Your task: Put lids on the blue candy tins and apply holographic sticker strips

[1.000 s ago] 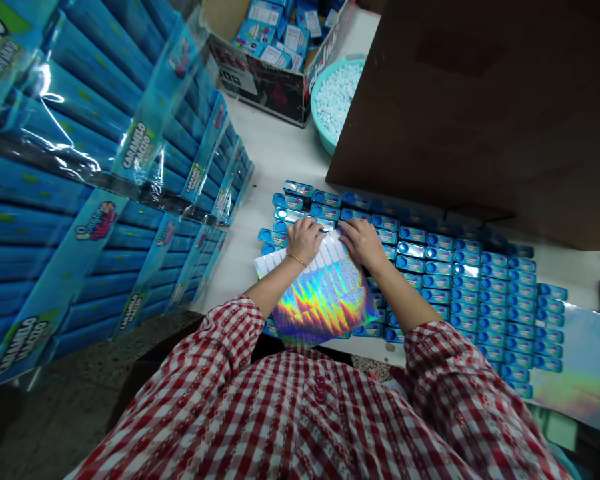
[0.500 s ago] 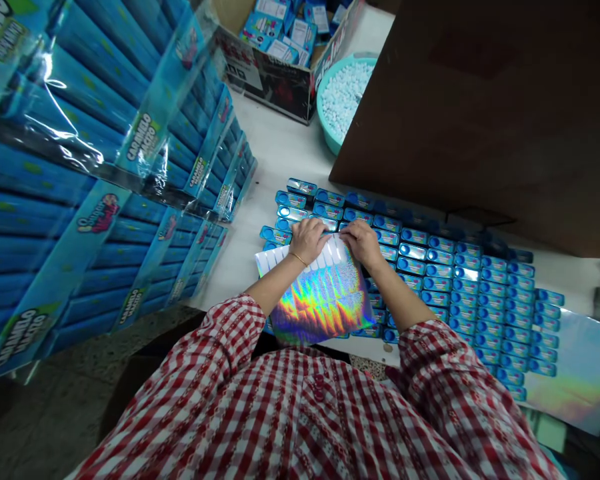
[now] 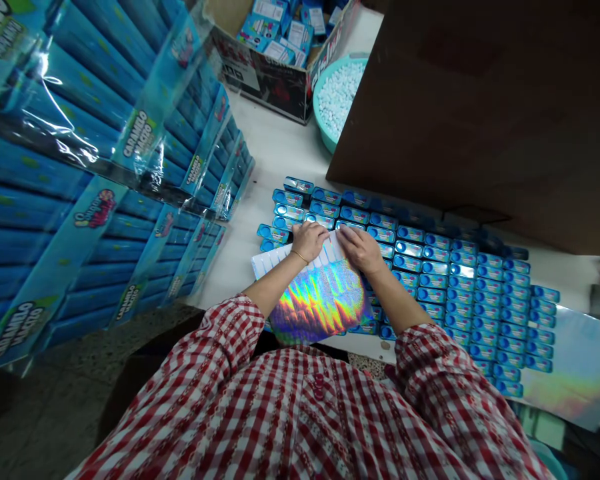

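Note:
A shiny holographic sticker sheet (image 3: 325, 303) slants toward my body, with a pale strip of white-edged cells along its far edge. My left hand (image 3: 310, 241) has its fingers bent around that far edge, a thin bracelet at the wrist. Close beside it, my right hand (image 3: 360, 249) is closed at the sheet's far right corner. Its fingertips are partly hidden, so whether a single sticker is between them cannot be made out. Just beyond both hands lie rows of small blue tins (image 3: 355, 215) with printed lids, and the sheet covers some of them.
Tall stacks of plastic-wrapped blue display boxes (image 3: 95, 213) rise on the left. At the back stand a carton (image 3: 265, 80) of blue packets and a turquoise basin (image 3: 325, 133) of pale candies. A big brown box (image 3: 460, 120) overhangs the tins. Another holographic sheet (image 3: 575, 367) lies right.
My right hand has come slightly nearer my body and turned flatter over the sheet's corner. My left hand keeps its hold on the edge. The whole view has shifted a little.

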Available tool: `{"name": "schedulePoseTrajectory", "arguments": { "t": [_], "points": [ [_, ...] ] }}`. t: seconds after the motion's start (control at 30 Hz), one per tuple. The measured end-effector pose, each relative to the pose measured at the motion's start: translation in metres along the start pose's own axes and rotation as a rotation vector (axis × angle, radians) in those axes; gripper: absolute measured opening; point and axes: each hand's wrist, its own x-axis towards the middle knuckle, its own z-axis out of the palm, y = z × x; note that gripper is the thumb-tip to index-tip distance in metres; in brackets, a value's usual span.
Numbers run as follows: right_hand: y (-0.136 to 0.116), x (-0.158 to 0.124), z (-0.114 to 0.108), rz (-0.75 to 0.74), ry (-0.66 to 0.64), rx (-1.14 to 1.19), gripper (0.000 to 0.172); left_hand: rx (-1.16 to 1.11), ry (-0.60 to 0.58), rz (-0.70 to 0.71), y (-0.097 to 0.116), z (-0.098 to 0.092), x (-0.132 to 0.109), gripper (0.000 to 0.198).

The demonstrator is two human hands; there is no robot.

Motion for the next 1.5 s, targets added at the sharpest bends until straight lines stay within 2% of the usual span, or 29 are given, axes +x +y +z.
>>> {"name": "schedulePoseTrajectory", "arguments": {
  "t": [0.17,0.33,0.43,0.53,0.6,0.7,0.8,0.93,1.07,1.17,1.23,1.4,1.5],
  "points": [
    [-0.004,-0.003,-0.013,0.045,0.016,0.020,0.026,0.043,0.017,0.026,0.000,0.003,-0.004,0.022],
    [-0.015,0.003,-0.053,0.127,0.001,0.187,0.022,0.054,0.043,0.027,0.001,0.006,-0.006,0.025],
    [-0.024,0.012,-0.083,0.343,0.095,0.387,0.018,-0.010,0.059,0.023,0.002,0.005,-0.006,0.021],
    [-0.030,0.029,-0.094,0.618,0.184,0.650,0.015,-0.270,0.158,-0.016,0.002,-0.001,-0.006,0.024],
    [-0.032,0.043,-0.087,0.747,0.227,0.846,0.017,-0.584,0.220,-0.094,0.001,-0.009,-0.006,0.033],
    [-0.037,0.062,-0.064,0.880,0.279,1.091,0.021,-1.002,0.222,-0.275,-0.002,-0.024,-0.008,0.044],
    [-0.048,0.079,-0.042,0.971,0.312,1.279,0.025,-1.152,0.217,-0.415,-0.010,-0.040,-0.008,0.042],
    [-0.064,0.102,-0.025,1.013,0.317,1.390,0.027,-1.233,0.238,-0.508,-0.027,-0.062,-0.007,0.048],
    [-0.076,0.127,-0.009,1.074,0.369,1.388,0.023,-1.286,0.262,-0.567,-0.048,-0.082,0.000,0.056],
    [-0.082,0.144,0.005,1.065,0.412,1.346,0.020,-1.258,0.320,-0.531,-0.064,-0.087,0.009,0.036],
    [-0.083,0.152,0.014,1.036,0.430,1.294,0.019,-1.197,0.354,-0.508,-0.074,-0.086,0.017,0.029],
    [-0.083,0.172,0.029,1.013,0.421,0.963,0.014,-0.922,0.500,-0.435,-0.099,-0.080,0.040,0.032],
    [-0.083,0.182,0.033,1.009,0.390,0.761,0.012,-0.784,0.517,-0.411,-0.109,-0.079,0.052,0.035]
  ]
}}
